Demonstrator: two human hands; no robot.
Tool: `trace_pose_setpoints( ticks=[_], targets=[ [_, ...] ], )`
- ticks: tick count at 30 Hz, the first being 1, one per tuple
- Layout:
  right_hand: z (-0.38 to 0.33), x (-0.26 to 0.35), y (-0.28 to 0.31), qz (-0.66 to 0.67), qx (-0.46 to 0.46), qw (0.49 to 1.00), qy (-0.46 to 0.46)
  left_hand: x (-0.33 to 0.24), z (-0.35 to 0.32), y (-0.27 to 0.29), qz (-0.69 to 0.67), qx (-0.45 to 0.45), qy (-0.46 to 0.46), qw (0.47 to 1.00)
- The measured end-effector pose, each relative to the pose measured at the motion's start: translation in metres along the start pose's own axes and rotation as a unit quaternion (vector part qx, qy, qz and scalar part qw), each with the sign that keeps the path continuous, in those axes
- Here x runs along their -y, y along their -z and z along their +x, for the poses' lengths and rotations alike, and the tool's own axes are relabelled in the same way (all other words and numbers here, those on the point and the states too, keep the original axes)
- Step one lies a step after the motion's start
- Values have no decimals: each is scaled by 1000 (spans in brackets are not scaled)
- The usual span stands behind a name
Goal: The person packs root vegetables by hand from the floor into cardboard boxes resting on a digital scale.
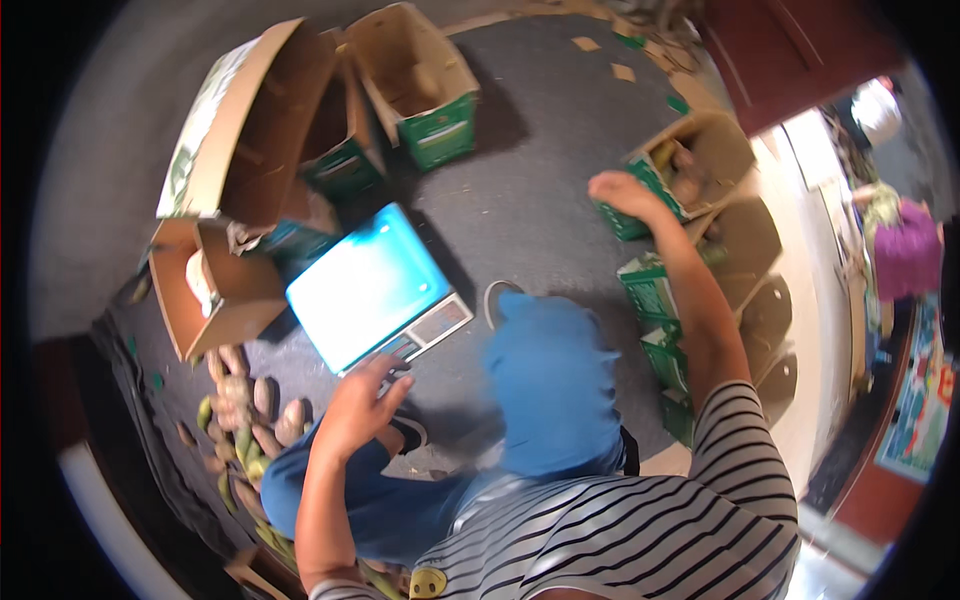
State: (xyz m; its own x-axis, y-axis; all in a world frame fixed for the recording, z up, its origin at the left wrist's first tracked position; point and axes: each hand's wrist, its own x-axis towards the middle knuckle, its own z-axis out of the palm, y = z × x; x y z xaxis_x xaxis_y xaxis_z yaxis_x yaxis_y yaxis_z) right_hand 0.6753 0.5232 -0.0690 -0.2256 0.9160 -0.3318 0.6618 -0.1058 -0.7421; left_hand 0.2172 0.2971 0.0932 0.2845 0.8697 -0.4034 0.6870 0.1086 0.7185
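My left hand is at the near edge of a blue-and-white weighing scale, with thumb and fingers apart and nothing seen in them. Glare whitens much of the scale's flat top. Over at the right, my right hand is beside the green front of an open carton. Its fingers are bunched and blurred, so I cannot tell whether they grip the carton. Inside that carton lie several sweet potatoes, pinkish-brown, and a yellow-green piece.
Loose tubers and green elongated produce lie left of my legs. Open cartons stand at the far left, beside a tilted large box. More green cartons line the right side. A person in purple is at the far right.
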Motion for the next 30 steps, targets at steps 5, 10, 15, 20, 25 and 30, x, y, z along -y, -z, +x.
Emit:
trace_pose_setpoints(
  ticks=[5, 10, 15, 20, 25, 30],
  targets=[
    [30, 164, -8, 147, -82, 984, 63, 0, -10, -1, 187, -17, -29, 982],
    [59, 325, -118, 171, 170, 946, 216, 28, -13, -7, 392, -78, -12, 916],
    [94, 439, -241, 277, 142, 944, 111, 43, -9, -8, 388, -97, 4, 916],
    [120, 482, -316, 440, -39, 897, 2, 47, -8, -4, 369, -132, 6, 920],
    [123, 456, -306, 548, 119, 828, 25, 47, -10, -4, 356, -133, 4, 925],
    [57, 368, -220, 484, 297, 820, 73, 45, -17, -10, 377, -138, -12, 916]
  ],
)
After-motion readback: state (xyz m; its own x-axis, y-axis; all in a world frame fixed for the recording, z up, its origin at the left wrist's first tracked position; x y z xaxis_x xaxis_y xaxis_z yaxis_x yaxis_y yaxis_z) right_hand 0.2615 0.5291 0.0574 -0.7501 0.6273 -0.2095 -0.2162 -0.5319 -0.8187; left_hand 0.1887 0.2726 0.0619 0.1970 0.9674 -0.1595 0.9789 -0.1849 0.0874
